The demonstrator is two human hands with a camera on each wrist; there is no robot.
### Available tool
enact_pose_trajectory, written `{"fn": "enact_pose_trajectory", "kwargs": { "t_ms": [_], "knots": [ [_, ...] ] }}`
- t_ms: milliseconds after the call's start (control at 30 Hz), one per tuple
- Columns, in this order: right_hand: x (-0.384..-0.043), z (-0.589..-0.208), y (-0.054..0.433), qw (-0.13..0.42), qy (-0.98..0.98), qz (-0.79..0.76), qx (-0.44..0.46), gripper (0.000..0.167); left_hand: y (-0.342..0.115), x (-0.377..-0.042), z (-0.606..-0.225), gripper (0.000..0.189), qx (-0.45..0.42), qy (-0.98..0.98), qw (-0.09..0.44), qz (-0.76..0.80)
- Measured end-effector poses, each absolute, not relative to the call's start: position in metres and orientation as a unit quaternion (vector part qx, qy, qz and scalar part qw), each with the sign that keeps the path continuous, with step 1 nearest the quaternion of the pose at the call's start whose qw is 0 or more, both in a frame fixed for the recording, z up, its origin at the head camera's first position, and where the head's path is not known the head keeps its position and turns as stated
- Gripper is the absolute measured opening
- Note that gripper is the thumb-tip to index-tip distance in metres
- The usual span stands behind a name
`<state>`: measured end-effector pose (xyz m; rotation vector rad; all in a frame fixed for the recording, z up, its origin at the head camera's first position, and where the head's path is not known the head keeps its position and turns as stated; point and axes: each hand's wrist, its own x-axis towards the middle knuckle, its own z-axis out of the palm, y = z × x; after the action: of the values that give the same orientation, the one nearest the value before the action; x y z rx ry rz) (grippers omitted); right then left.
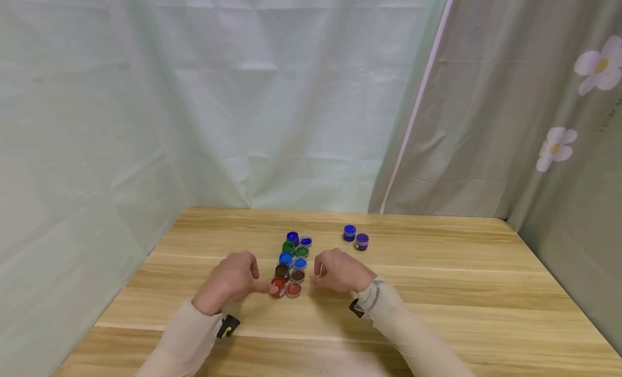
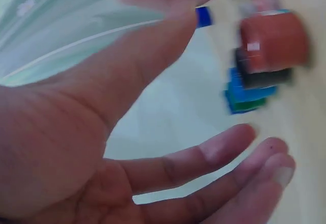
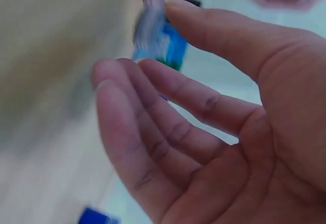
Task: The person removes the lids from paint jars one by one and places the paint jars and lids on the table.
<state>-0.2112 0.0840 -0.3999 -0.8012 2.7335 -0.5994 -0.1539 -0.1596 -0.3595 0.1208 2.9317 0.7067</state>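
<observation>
My left hand (image 1: 233,278) is spread at the left of a column of small open paint jars, its thumb tip at the red jar (image 1: 278,288) and nothing in its grasp. Behind the red jar stand a brown jar (image 1: 282,272), a light blue jar (image 1: 285,260), a green jar (image 1: 289,248) and a dark blue jar (image 1: 292,238). Beside each lies its lid, the red lid (image 1: 293,290) nearest me. Just right of the lids is my right hand (image 1: 342,270), fingers loosely bent and holding nothing; its palm (image 3: 224,183) shows in the right wrist view.
Two closed jars, one blue (image 1: 349,233) and one purple (image 1: 362,242), stand farther back to the right on the wooden table (image 1: 437,312). Pale curtains (image 1: 291,96) hang behind the table and at both sides.
</observation>
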Motion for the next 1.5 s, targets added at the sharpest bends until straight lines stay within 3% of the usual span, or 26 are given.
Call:
{"fn": "enact_pose_trajectory", "kwargs": {
  "t_ms": [100,267,533,733,1000,1233,1500],
  "knots": [
    [-0.219,-0.392,0.099,0.114,0.936,-0.22,-0.25,0.02,-0.159,-0.153,-0.349,0.038,0.119,0.95,0.056,0.282],
    [-0.234,-0.384,0.124,0.059,0.942,-0.251,-0.215,0.02,-0.14,-0.159,-0.344,0.032,0.276,0.881,0.01,0.384],
    [-0.245,-0.381,0.144,-0.01,0.958,-0.255,-0.131,0.029,-0.095,-0.166,-0.339,0.034,0.378,0.816,-0.068,0.432],
    [-0.252,-0.387,0.151,-0.029,0.973,-0.204,-0.103,0.046,-0.066,-0.17,-0.336,0.029,0.415,0.789,-0.114,0.438],
    [-0.263,-0.402,0.16,-0.016,0.971,-0.211,-0.112,0.022,-0.049,-0.173,-0.335,0.027,0.455,0.761,-0.157,0.436],
    [-0.267,-0.403,0.157,-0.016,0.972,-0.209,-0.102,0.022,-0.043,-0.175,-0.333,0.031,0.403,0.809,-0.133,0.406],
    [-0.267,-0.408,0.158,-0.012,0.968,-0.224,-0.111,0.01,-0.031,-0.183,-0.346,0.027,0.36,0.839,-0.09,0.397]
  ]
}}
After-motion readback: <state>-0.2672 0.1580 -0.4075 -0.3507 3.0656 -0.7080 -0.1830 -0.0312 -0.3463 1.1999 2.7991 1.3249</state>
